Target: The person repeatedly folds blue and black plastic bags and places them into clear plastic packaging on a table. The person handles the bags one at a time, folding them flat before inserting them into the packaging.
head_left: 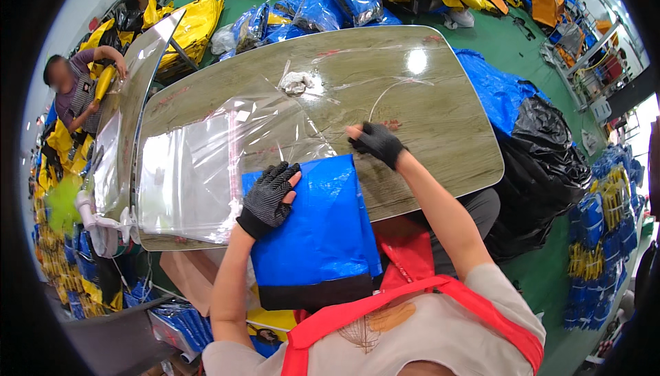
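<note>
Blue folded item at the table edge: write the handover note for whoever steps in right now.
Left hand: gloved, flat on the blue folded item, pressing it at the table edge.
Right hand: gloved, on the table at the edge of the clear plastic bag; grip unclear.
Done: item folded, bag laid out beside it.
Left: item is not in the bag yet.

Packing workshop: bagged garment piles (pixel 323 5), worktable (pixel 440 122)
</note>
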`<state>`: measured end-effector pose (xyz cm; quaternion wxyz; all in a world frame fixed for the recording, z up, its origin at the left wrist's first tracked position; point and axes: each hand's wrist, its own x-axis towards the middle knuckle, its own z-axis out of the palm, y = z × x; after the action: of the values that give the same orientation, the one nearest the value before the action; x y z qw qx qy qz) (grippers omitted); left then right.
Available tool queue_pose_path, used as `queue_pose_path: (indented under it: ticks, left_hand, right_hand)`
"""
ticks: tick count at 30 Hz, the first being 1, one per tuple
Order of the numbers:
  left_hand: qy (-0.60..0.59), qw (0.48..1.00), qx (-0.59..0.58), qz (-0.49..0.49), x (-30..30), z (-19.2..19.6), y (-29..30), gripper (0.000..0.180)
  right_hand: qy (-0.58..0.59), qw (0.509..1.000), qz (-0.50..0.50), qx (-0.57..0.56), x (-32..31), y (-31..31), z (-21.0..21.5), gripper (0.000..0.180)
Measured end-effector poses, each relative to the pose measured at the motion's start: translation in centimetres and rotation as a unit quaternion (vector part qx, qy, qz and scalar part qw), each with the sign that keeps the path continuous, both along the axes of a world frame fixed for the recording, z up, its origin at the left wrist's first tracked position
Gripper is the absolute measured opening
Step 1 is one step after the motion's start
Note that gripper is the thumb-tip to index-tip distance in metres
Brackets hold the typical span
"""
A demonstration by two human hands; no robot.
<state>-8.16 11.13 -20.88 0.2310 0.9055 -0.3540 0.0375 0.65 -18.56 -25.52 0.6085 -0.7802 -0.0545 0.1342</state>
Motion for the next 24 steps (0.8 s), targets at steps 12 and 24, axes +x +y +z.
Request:
queue_pose_path:
  ticks: [12,24]
  left_hand:
    - [-0.008,0.982,0.045,0.182,-4.9,-1.8,2.1,0.050]
    - [0.560,0.594,-0.485,0.315,-3.2,-3.9,6.6,0.066]
  right_hand:
    - [0.095,0.995,0.033,0.009,-5.6,1.9,0.8,0.054]
    - [-0.048,0.974,-0.211,-0.063,-14.3,5.2,-0.1,0.042]
